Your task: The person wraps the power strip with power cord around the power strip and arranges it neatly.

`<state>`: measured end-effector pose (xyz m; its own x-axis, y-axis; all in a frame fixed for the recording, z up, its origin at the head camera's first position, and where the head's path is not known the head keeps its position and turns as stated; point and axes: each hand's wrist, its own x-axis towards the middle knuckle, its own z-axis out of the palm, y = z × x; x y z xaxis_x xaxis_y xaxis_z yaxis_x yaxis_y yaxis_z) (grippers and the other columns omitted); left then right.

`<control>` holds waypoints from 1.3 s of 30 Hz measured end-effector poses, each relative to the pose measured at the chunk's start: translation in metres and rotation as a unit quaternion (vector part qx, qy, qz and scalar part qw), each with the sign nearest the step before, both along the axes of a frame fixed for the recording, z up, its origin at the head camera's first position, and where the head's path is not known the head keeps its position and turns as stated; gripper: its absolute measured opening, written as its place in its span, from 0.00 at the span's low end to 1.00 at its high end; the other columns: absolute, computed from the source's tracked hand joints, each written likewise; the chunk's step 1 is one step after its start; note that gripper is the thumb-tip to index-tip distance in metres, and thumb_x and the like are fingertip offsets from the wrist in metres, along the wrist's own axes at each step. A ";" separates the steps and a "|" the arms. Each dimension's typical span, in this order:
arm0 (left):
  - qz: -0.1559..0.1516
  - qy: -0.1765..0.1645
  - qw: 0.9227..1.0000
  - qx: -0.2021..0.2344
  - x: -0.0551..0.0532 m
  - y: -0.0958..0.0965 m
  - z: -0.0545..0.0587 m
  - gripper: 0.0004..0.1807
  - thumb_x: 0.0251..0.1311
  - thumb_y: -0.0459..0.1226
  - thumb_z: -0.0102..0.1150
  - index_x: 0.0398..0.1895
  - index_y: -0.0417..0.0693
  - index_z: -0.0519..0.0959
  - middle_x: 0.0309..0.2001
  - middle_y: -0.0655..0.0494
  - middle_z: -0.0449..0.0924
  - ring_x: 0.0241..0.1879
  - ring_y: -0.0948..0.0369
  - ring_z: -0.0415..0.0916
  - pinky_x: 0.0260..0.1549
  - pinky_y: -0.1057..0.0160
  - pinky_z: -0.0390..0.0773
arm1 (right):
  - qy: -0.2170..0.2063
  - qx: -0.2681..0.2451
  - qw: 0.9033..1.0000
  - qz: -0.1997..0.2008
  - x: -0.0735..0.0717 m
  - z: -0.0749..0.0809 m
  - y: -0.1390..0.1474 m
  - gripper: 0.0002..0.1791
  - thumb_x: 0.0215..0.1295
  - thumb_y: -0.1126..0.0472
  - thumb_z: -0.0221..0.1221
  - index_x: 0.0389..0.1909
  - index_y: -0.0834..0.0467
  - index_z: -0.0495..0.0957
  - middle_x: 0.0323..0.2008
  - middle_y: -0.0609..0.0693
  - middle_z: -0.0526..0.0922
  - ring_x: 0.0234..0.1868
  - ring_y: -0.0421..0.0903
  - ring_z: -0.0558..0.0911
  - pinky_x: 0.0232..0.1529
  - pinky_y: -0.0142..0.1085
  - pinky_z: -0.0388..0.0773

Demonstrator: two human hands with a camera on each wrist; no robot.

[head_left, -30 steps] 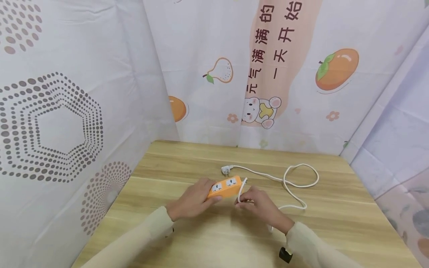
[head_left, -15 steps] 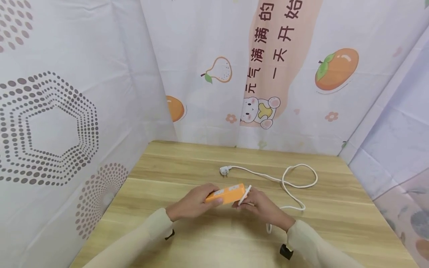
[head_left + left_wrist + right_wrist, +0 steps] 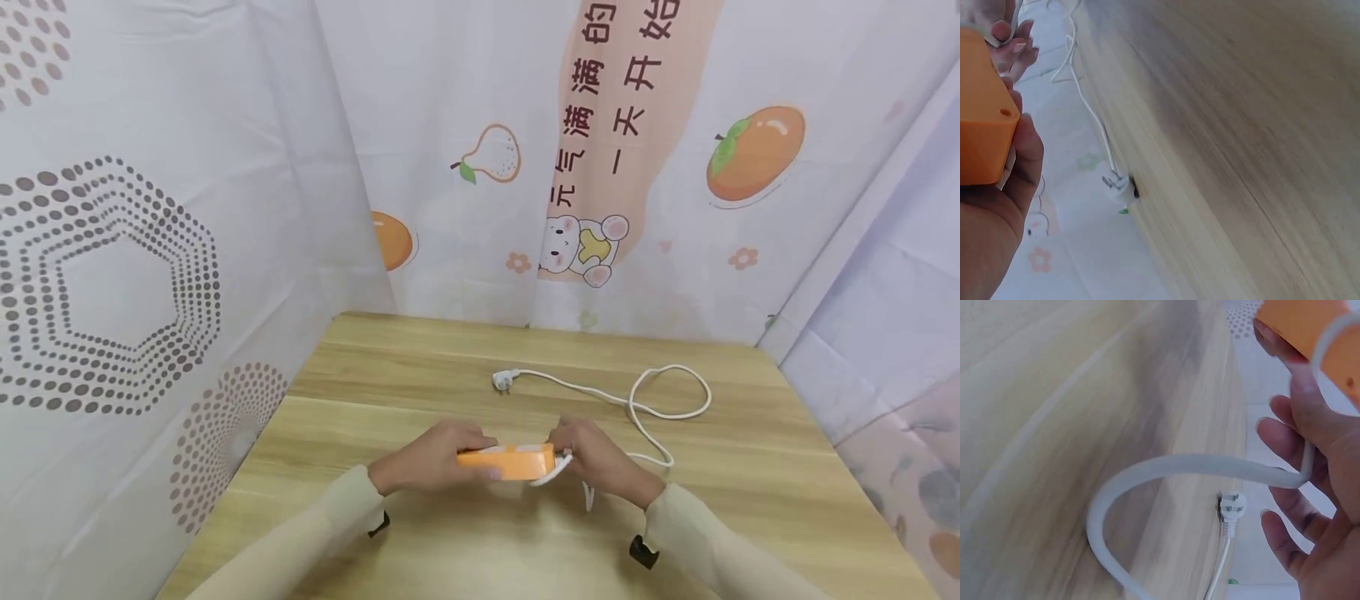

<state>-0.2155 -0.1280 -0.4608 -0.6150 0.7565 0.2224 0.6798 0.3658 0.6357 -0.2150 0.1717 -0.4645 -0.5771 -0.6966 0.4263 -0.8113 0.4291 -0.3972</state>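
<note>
My left hand (image 3: 435,457) grips one end of an orange power strip (image 3: 510,463), its thumb along the near side. In the left wrist view the strip's underside (image 3: 985,81) shows, with fingers curled behind it. At the strip's other end, my right hand (image 3: 596,457) holds the white power cord (image 3: 557,472) close to where it comes out. In the right wrist view the cord (image 3: 1191,464) runs between thumb and fingers and loops out over the table. The strip is held up over the wood, its socket face tilted away from the head camera.
A white three-pin plug (image 3: 503,381) lies on the wooden table (image 3: 375,367) beyond the hands. The rest of the cord trails right in a loose loop (image 3: 693,408). Printed curtains (image 3: 450,275) rise along the table's back and sides.
The strip has tipped, so its sockets have turned from facing up to facing away, and it has come slightly nearer. My right hand has moved close against its cord end.
</note>
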 end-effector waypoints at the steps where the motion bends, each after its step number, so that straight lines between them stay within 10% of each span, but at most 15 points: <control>1: -0.008 0.008 1.000 -0.010 0.001 0.000 0.000 0.24 0.69 0.58 0.61 0.55 0.52 0.86 0.33 0.68 0.77 0.29 0.71 0.69 0.28 0.71 0.72 | 0.005 0.002 1.000 0.001 0.000 0.000 0.000 0.19 0.48 0.79 0.70 0.22 0.50 0.81 0.21 0.38 0.76 0.27 0.34 0.67 0.29 0.28 0.67; 16: -0.043 0.111 0.989 -0.089 0.004 0.000 -0.003 0.31 0.67 0.64 0.58 0.52 0.48 0.87 0.31 0.69 0.75 0.27 0.73 0.65 0.26 0.76 0.67 | -0.063 0.100 0.992 -0.034 0.007 0.007 -0.005 0.06 0.60 0.64 0.73 0.31 0.48 0.88 0.30 0.34 0.85 0.29 0.31 0.71 0.38 0.35 0.77; 22: -0.039 0.253 0.959 -0.121 0.007 0.003 -0.006 0.28 0.61 0.66 0.63 0.45 0.53 0.86 0.28 0.67 0.70 0.25 0.73 0.60 0.23 0.79 0.60 | -0.059 0.128 0.989 -0.051 0.008 0.010 -0.010 0.04 0.61 0.61 0.73 0.30 0.49 0.89 0.29 0.34 0.85 0.29 0.29 0.72 0.51 0.51 0.78; 27: -0.024 0.316 0.937 -0.145 0.008 0.004 -0.005 0.27 0.58 0.68 0.65 0.39 0.56 0.84 0.26 0.66 0.69 0.24 0.71 0.59 0.20 0.78 0.59 | -0.079 0.120 0.987 -0.068 0.006 0.015 -0.016 0.03 0.64 0.56 0.71 0.33 0.50 0.89 0.31 0.32 0.84 0.31 0.31 0.73 0.48 0.45 0.79; 33: 0.007 0.309 0.933 -0.185 0.010 0.006 -0.009 0.31 0.64 0.70 0.54 0.39 0.54 0.83 0.28 0.65 0.72 0.25 0.69 0.62 0.21 0.74 0.62 | -0.104 0.093 0.986 -0.094 0.009 0.019 -0.023 0.03 0.68 0.57 0.69 0.36 0.51 0.89 0.30 0.34 0.80 0.31 0.34 0.71 0.32 0.32 0.71; 39: 0.072 0.240 0.947 -0.202 0.013 0.007 -0.012 0.34 0.68 0.70 0.48 0.46 0.51 0.84 0.38 0.61 0.81 0.34 0.66 0.74 0.30 0.67 0.75 | -0.121 0.078 0.983 -0.113 0.011 0.021 -0.025 0.05 0.72 0.61 0.64 0.43 0.55 0.88 0.29 0.36 0.79 0.30 0.34 0.72 0.31 0.32 0.72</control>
